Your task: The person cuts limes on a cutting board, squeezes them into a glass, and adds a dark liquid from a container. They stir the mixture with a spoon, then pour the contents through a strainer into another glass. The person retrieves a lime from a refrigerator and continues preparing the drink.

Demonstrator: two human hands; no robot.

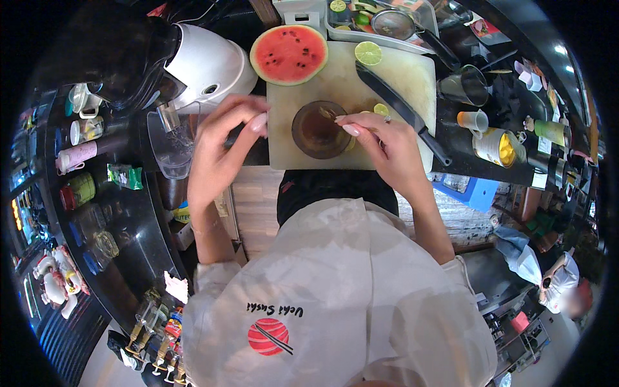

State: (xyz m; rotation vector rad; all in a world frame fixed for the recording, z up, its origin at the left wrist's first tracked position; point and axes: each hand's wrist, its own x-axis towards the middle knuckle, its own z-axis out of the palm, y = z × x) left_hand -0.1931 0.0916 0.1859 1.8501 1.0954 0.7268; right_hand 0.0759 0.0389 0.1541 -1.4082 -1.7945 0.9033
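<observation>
A dark, see-through round bowl (309, 143) with brown liquid in it stands on the white cutting board (412, 77). My right hand (387, 145) is over the bowl's right rim. Its thumb and forefinger pinch a small thin brownish thing (327, 114), whose kind is hard to make out. To the left of the board, my left hand (222, 142) hovers with bent fingers, thumb apart from them and nothing seen in its grasp. A small lime piece (381, 109) lies beside the bowl, close to my right hand.
A black-handled knife (396, 103) lies slanted across the board's right side. Behind are a halved watermelon (289, 55), a lime half (368, 53) and a clear tub (425, 26) with a strainer (393, 24). A white machine (209, 64) stands left; cups (474, 120) stand right.
</observation>
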